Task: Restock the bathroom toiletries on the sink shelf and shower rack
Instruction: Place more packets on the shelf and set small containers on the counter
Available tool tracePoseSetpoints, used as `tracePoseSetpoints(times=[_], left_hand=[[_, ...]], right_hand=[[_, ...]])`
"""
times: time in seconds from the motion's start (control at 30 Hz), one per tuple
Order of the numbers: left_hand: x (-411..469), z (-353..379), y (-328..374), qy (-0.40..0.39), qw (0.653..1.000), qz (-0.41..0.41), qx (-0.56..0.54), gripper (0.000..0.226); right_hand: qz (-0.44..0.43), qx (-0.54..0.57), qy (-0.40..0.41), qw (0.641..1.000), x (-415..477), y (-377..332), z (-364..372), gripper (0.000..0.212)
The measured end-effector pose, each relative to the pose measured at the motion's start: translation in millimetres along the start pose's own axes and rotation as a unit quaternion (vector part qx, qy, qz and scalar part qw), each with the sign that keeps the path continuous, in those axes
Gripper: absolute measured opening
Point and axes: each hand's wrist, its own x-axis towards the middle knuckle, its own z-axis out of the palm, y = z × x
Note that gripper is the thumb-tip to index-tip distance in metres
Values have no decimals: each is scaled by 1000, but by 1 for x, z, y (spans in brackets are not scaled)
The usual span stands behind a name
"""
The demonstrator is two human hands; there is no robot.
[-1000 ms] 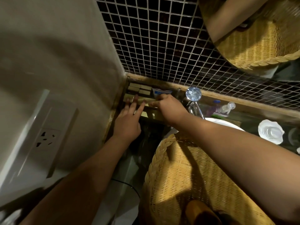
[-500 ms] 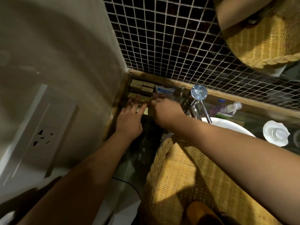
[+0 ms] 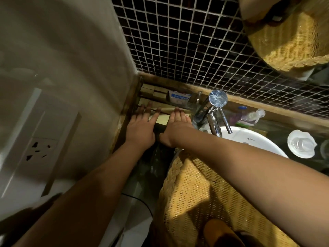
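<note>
Hidden: the front row of tan boxes (image 3: pixel 153 91) lies mostly under my view of both hands; I cannot count that row. The shelf (image 3: pixel 128 106) corner beyond the fingertips is dim.
Cut off: a brown thing (image 3: pixel 219 232) in the wicker basket (image 3: pixel 195 202) runs out of the bottom edge; I cannot tell what it is.
Left hand: left hand (image 3: pixel 140 128) lies palm down, fingers (image 3: pixel 156 114) straight and spread, tips on the front boxes.
Right hand: right hand (image 3: pixel 175 130) lies flat just beside the left one, fingers (image 3: pixel 178 114) straight and pressed together, tips on the same row.
Task's things: the boxes sit in rows on the shelf, under and just beyond the left fingertips; a white packet (image 3: pixel 179 98) stands just beyond the right fingertips, apart from them.
Writing: the packet carries blue print, too small for me to read. The round cap of the tap (image 3: pixel 216 120), to the right of the right fingers, reads INAX, and so does the basin (image 3: pixel 252 142).
Hard to make out: a clear pump bottle (image 3: pixel 253 115) far right of the fingers has a label I cannot read.
Changed: half a second ago the right fingers were curled at the packet's foot; now they are straight and drawn back from it. The left hand has stayed spread on the boxes.
</note>
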Motion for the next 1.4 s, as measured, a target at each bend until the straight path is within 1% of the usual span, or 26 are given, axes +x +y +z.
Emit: tracePoseSetpoints(times=[0.17, 0.27, 0.47, 0.57, 0.67, 0.73, 0.77, 0.87, 0.93, 1.0, 1.07, 1.13, 1.23, 1.33, 1.4], left_hand=[[6, 7, 0, -5, 1000, -2, 2, 99], [8, 10, -1, -3, 1000, 0, 0, 100], [8, 9, -1, -9, 1000, -2, -11, 104], [9, 5, -1, -24, 1000, -4, -11, 108], [11, -1, -1, -54, 998, -9, -11, 114], [7, -8, 0, -72, 997, -16, -18, 112], [3, -12, 0, -67, 997, -18, -23, 107], [-15, -22, 5, -21, 998, -31, -41, 96], [-30, -31, 9, 1, 993, -76, -85, 93], [-46, -41, 18, 40, 985, -117, -122, 86], [-61, -53, 33, 89, 981, -120, -123, 78], [-74, -69, 49, 121, 979, -105, -124, 72], [-91, -90, 78, 155, 980, -45, -114, 66], [-110, -97, 107, 191, 977, 35, -86, 64], [-121, -99, 126, 188, 978, 62, -66, 65]], right_hand=[[0, -10, -3, 1000, 5, -1, 2, 106], [4, -13, -10, 1000, 8, -3, 2, 109], [-6, -80, -23, 997, 14, 2, 8, 128], [-12, -91, -40, 995, 16, 3, 5, 133], [-10, -87, -40, 995, 13, 3, 0, 130], [-29, -60, -25, 997, 5, 4, -8, 125], [-41, -43, -10, 998, -1, 5, -12, 123], [-80, -21, 39, 996, -32, 12, -26, 114], [-112, -19, 64, 991, -58, 24, -28, 109], [-144, 8, 90, 986, -82, 41, -23, 103], [-174, 52, 111, 977, -103, 61, -17, 94], [-201, 51, 139, 968, -125, 81, -13, 86], [-218, 13, 182, 959, -158, 112, -5, 82], [-205, -2, 203, 957, -184, 143, 12, 80], [-192, -10, 213, 958, -196, 162, 23, 76]])
